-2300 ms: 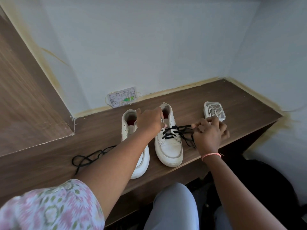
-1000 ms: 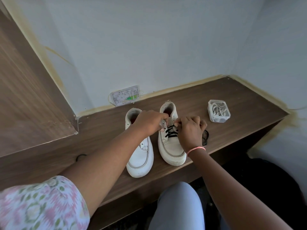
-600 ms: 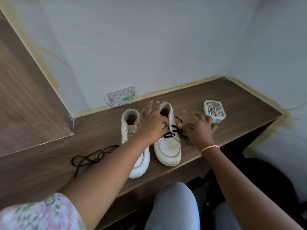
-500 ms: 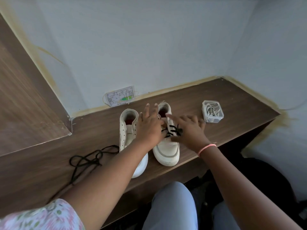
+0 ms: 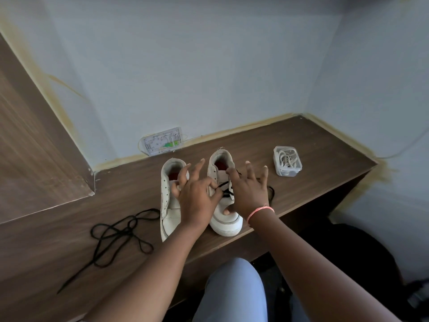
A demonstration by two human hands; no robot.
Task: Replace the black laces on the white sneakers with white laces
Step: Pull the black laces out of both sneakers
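A loose black lace (image 5: 120, 233) sprawls on the wooden shelf (image 5: 301, 145). Beyond it stand two white sneakers: the unlaced sneaker (image 5: 170, 205) and the right sneaker (image 5: 224, 198), half-threaded with black lace. The left hand (image 5: 197, 196) pinches that lace; the right hand (image 5: 249, 189) spreads relaxed fingers over it. Farther off, white laces fill a clear box (image 5: 287, 161).

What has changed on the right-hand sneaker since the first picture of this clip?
The black lace on the right sneaker is further undone, fewer crossings showing. The right hand has come in from beside the shoe onto it; the left hand now pinches the lace. The left sneaker, loose lace and box of white laces stayed put.
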